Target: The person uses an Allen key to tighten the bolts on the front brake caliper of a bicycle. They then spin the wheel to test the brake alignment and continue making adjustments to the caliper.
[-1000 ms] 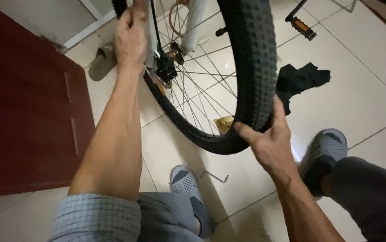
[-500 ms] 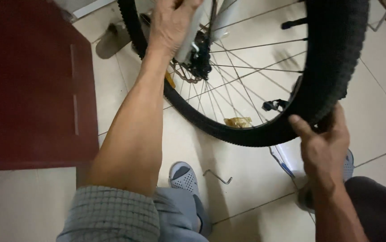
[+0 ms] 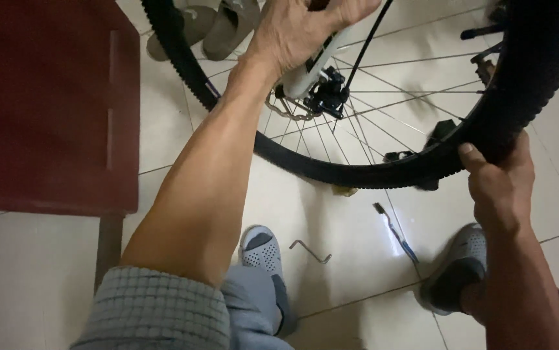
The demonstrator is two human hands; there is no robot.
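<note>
Since half a second ago our view slid right, and we grip the frame (image 3: 312, 68) with left hand (image 3: 299, 29) closed and right hand (image 3: 497, 178) clamped on the stiff, grippy tyre (image 3: 357, 172) of the wheel above the floor (image 3: 351, 253), best held at tread.

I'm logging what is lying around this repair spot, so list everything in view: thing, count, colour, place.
bicycle wheel: one, black knobby tyre with silver spokes, top centre to right
frame tube: one, white, at the hub
bent metal tool: one, grey, on the floor between the feet
long thin tool: one, dark with a blue end, on the floor under the tyre
sandals: two, olive grey, top left behind the tyre
red panel: one, dark red, left
tiled floor: white
clogs: two, grey, on the person's feet
left hand: on the frame tube
right hand: gripping the tyre
</note>
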